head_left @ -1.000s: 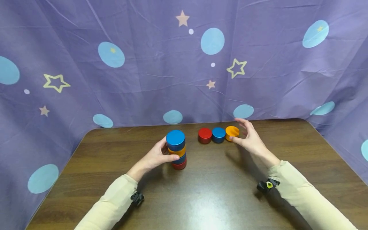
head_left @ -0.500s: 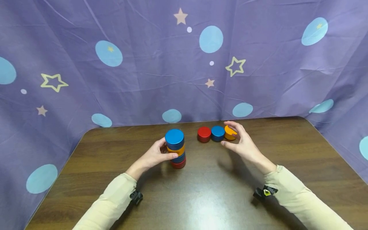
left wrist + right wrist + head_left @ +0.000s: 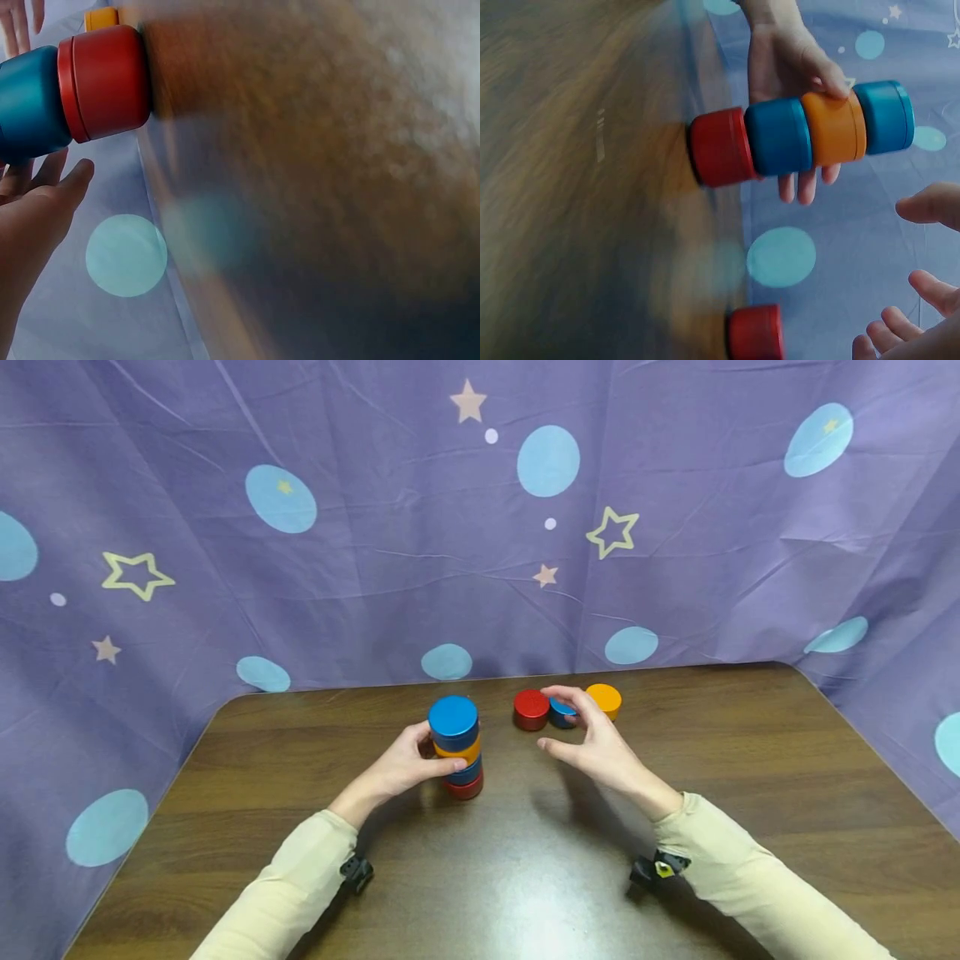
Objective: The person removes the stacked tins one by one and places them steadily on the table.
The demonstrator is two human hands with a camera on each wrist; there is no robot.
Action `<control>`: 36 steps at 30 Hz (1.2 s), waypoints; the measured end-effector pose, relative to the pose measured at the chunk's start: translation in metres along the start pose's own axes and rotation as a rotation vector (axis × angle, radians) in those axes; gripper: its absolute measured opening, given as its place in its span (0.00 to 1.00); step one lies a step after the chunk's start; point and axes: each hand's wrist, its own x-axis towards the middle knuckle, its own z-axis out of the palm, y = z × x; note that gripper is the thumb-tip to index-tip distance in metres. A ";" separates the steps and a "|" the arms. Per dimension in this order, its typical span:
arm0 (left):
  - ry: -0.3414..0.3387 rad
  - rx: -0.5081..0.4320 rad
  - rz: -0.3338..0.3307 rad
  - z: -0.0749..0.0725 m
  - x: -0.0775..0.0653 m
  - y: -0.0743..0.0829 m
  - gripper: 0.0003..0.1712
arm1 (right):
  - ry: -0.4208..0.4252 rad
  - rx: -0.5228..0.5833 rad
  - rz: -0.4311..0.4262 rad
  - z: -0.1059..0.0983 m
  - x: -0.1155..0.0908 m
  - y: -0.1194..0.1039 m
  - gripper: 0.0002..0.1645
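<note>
- Now, your left hand (image 3: pixel 405 767) has its thumb and fingers curled round the stack (image 3: pixel 457 752), which stands upright on the table (image 3: pixel 262 760).
- Your right hand (image 3: pixel 603 758) is spread wide, thumb well apart from the fingers, holding nothing; it is in front of the row near the back edge, partly hiding the loose blue cylinder (image 3: pixel 559 721). You cannot tell whether a fingertip touches anything.
- Apparently the step in hand is lining up your right hand on one loose cylinder while your left steadies the stack.
- Next, you would probably need to close that grasp round a single cylinder, likely the blue or the loose red cylinder (image 3: pixel 531 712), without nudging its neighbours.
- Counting the stack from the bottom, you have four: red, blue, orange, blue.
- Counting the row, you have three: red, blue and the loose orange cylinder (image 3: pixel 604 699).
- Altogether, that makes seven: two red, three blue, two orange.
</note>
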 end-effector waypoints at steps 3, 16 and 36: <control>0.003 0.009 -0.013 0.000 0.000 0.001 0.30 | -0.012 -0.003 -0.004 0.006 0.004 -0.007 0.37; -0.006 0.032 -0.030 -0.001 0.003 0.000 0.30 | -0.083 0.028 -0.018 0.031 0.016 -0.032 0.37; -0.012 0.014 -0.005 -0.003 0.003 -0.002 0.27 | -0.174 0.017 -0.062 0.061 0.035 -0.051 0.37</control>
